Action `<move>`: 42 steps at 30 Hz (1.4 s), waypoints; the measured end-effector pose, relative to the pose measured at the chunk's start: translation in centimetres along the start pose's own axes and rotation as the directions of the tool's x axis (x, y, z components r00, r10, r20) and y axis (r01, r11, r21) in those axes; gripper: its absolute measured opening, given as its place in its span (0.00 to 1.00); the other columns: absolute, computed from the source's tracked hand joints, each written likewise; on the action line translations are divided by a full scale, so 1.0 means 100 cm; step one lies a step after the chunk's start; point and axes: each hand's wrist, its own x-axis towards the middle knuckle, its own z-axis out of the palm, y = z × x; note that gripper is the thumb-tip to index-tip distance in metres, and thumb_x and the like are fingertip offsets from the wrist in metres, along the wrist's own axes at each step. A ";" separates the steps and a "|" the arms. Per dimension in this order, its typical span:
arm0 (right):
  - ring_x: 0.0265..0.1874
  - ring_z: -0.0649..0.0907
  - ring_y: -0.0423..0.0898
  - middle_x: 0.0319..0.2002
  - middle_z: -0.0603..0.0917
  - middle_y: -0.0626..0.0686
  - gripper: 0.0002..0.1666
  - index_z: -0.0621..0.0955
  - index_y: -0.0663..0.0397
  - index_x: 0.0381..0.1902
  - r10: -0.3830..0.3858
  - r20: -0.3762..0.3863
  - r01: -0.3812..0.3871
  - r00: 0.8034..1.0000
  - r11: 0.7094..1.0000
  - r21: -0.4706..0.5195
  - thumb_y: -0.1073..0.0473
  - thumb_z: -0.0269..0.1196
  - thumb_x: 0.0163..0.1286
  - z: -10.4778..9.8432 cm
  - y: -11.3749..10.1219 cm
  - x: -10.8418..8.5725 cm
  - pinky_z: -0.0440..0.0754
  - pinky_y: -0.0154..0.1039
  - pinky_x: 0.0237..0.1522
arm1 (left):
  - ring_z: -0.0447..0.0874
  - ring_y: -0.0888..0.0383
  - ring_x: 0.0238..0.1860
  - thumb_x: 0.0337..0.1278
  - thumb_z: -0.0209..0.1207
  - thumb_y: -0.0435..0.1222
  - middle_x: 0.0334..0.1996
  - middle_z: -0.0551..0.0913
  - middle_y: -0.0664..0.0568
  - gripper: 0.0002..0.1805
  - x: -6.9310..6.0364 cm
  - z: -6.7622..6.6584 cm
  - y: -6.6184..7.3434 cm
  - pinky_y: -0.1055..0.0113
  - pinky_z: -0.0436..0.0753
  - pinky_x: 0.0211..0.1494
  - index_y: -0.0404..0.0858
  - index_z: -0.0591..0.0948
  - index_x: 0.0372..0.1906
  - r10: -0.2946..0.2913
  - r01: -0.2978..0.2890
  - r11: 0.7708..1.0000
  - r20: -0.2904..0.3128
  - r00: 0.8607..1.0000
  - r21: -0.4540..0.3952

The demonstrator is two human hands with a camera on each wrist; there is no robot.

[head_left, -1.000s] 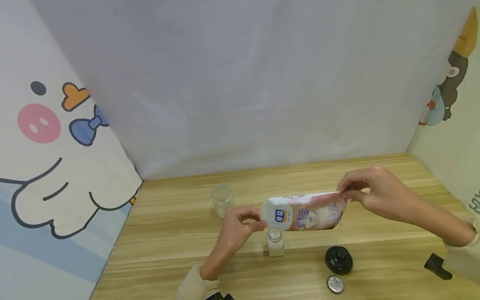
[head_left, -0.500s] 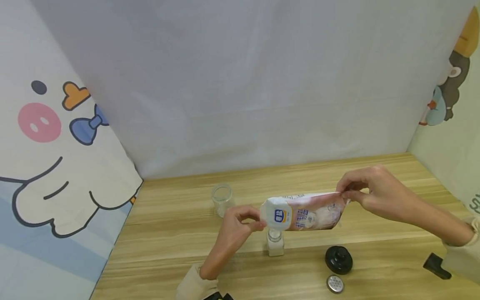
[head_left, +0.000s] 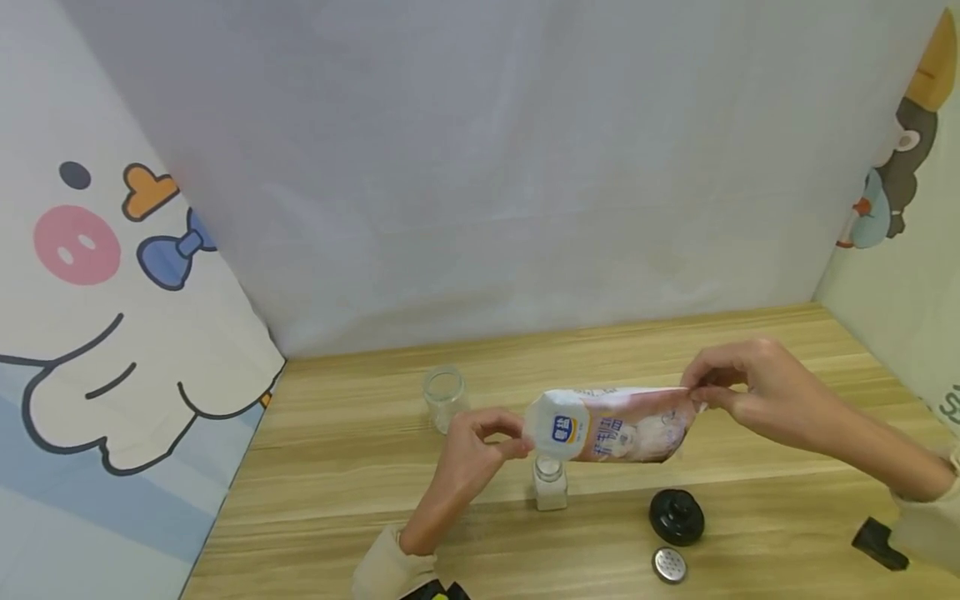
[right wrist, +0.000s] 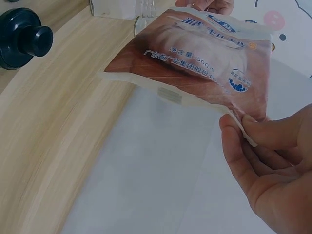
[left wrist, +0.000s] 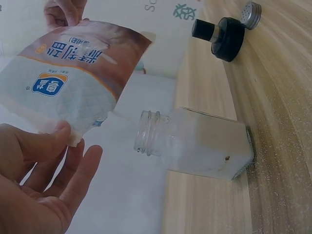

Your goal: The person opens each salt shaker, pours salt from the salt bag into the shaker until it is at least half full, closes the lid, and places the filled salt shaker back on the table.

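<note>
A printed salt bag (head_left: 617,425) is held on its side above the table between both hands. My left hand (head_left: 474,458) pinches its pale left end at a corner between thumb and finger. Its upper right corner is pinched by my right hand (head_left: 757,392); the right wrist view shows thumb and forefinger on the bag's edge (right wrist: 170,92). Under the bag's left end stands a small glass bottle (head_left: 551,490), uncapped, with white contents. In the left wrist view a faint white stream runs from the bag's corner toward the bottle's mouth (left wrist: 146,132).
An open glass jar (head_left: 444,398) stands behind my left hand. On the wooden table (head_left: 337,467), a black knobbed lid (head_left: 677,517) and a perforated metal cap (head_left: 669,565) lie right of the bottle. White grains are scattered around the bottle's base in the left wrist view.
The bag and my right hand have shifted slightly to the right. Both hands keep their pinch on the bag, and the bottle stays beneath it.
</note>
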 end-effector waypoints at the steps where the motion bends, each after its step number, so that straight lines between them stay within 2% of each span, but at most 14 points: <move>1: 0.23 0.80 0.35 0.26 0.82 0.39 0.19 0.82 0.48 0.27 0.009 -0.004 -0.009 1.000 1.000 0.003 0.80 0.66 0.49 0.000 0.001 -0.002 0.81 0.30 0.23 | 0.83 0.55 0.34 0.45 0.65 0.22 0.29 0.85 0.45 0.04 -0.001 0.000 0.006 0.66 0.86 0.38 0.30 0.84 0.29 -0.004 0.004 1.000 0.001 1.000 0.003; 5: 0.24 0.81 0.35 0.27 0.84 0.42 0.19 0.83 0.51 0.27 0.039 -0.023 -0.038 0.999 0.999 0.037 0.81 0.65 0.49 0.003 0.006 -0.010 0.83 0.30 0.25 | 0.82 0.53 0.35 0.46 0.63 0.21 0.30 0.84 0.42 0.04 -0.007 0.000 0.030 0.67 0.86 0.39 0.28 0.83 0.29 -0.014 0.014 1.000 0.006 1.000 0.023; 10: 0.25 0.81 0.36 0.27 0.84 0.44 0.16 0.83 0.52 0.27 0.103 -0.049 -0.100 0.993 0.993 0.059 0.79 0.66 0.50 0.008 0.013 -0.022 0.82 0.28 0.25 | 0.82 0.52 0.36 0.46 0.62 0.21 0.29 0.84 0.42 0.04 -0.006 0.001 0.037 0.67 0.85 0.39 0.28 0.83 0.29 0.004 -0.003 0.999 -0.003 1.000 0.048; 14: 0.25 0.82 0.36 0.27 0.84 0.44 0.13 0.83 0.52 0.28 0.165 -0.056 -0.161 0.985 0.984 0.075 0.76 0.67 0.52 0.012 0.018 -0.033 0.81 0.27 0.26 | 0.82 0.51 0.35 0.48 0.63 0.21 0.30 0.84 0.42 0.03 -0.003 0.003 0.041 0.68 0.86 0.38 0.28 0.84 0.30 0.041 -0.041 0.998 -0.004 0.999 0.053; 21: 0.25 0.84 0.40 0.27 0.85 0.48 0.12 0.82 0.59 0.29 0.222 -0.066 -0.206 0.973 0.960 0.192 0.78 0.65 0.52 0.023 0.031 -0.047 0.84 0.31 0.26 | 0.82 0.54 0.35 0.49 0.66 0.27 0.31 0.85 0.48 0.04 0.013 0.007 0.037 0.70 0.85 0.37 0.35 0.86 0.33 0.125 -0.123 0.989 -0.013 0.992 0.077; 26: 0.25 0.83 0.40 0.28 0.84 0.49 0.10 0.81 0.61 0.31 0.265 -0.020 -0.255 0.964 0.944 0.211 0.78 0.63 0.54 0.031 0.040 -0.048 0.85 0.34 0.25 | 0.83 0.58 0.33 0.49 0.67 0.28 0.29 0.86 0.53 0.05 0.019 0.008 0.055 0.66 0.86 0.34 0.40 0.87 0.32 0.160 -0.160 0.979 0.016 0.987 0.122; 30: 0.25 0.83 0.40 0.29 0.84 0.54 0.10 0.81 0.65 0.33 0.281 0.013 -0.275 0.960 0.930 0.245 0.79 0.61 0.54 0.036 0.044 -0.047 0.85 0.36 0.25 | 0.83 0.61 0.29 0.50 0.66 0.29 0.29 0.86 0.55 0.04 0.025 0.011 0.072 0.65 0.86 0.31 0.41 0.87 0.31 0.188 -0.195 0.967 0.059 0.980 0.165; 36: 0.27 0.84 0.41 0.32 0.84 0.62 0.12 0.80 0.72 0.37 0.236 0.047 -0.237 0.971 0.906 0.351 0.81 0.59 0.54 0.047 0.048 -0.044 0.86 0.39 0.26 | 0.83 0.61 0.28 0.50 0.66 0.28 0.30 0.86 0.53 0.04 0.035 0.013 0.095 0.66 0.86 0.28 0.37 0.87 0.33 0.262 -0.276 0.944 0.095 0.960 0.181; 40: 0.28 0.85 0.42 0.33 0.84 0.64 0.12 0.79 0.74 0.39 0.213 0.071 -0.223 0.974 0.885 0.408 0.80 0.59 0.55 0.052 0.047 -0.040 0.86 0.41 0.26 | 0.82 0.64 0.30 0.50 0.66 0.29 0.29 0.86 0.55 0.05 0.040 0.013 0.108 0.69 0.85 0.29 0.38 0.87 0.33 0.297 -0.318 0.914 0.115 0.948 0.253; 42: 0.28 0.85 0.43 0.34 0.84 0.64 0.14 0.78 0.75 0.43 0.223 0.091 -0.240 0.971 0.876 0.419 0.79 0.59 0.56 0.054 0.046 -0.038 0.86 0.41 0.27 | 0.81 0.66 0.31 0.50 0.66 0.30 0.28 0.86 0.56 0.05 0.043 0.013 0.113 0.71 0.84 0.30 0.39 0.87 0.33 0.326 -0.350 0.890 0.130 0.937 0.293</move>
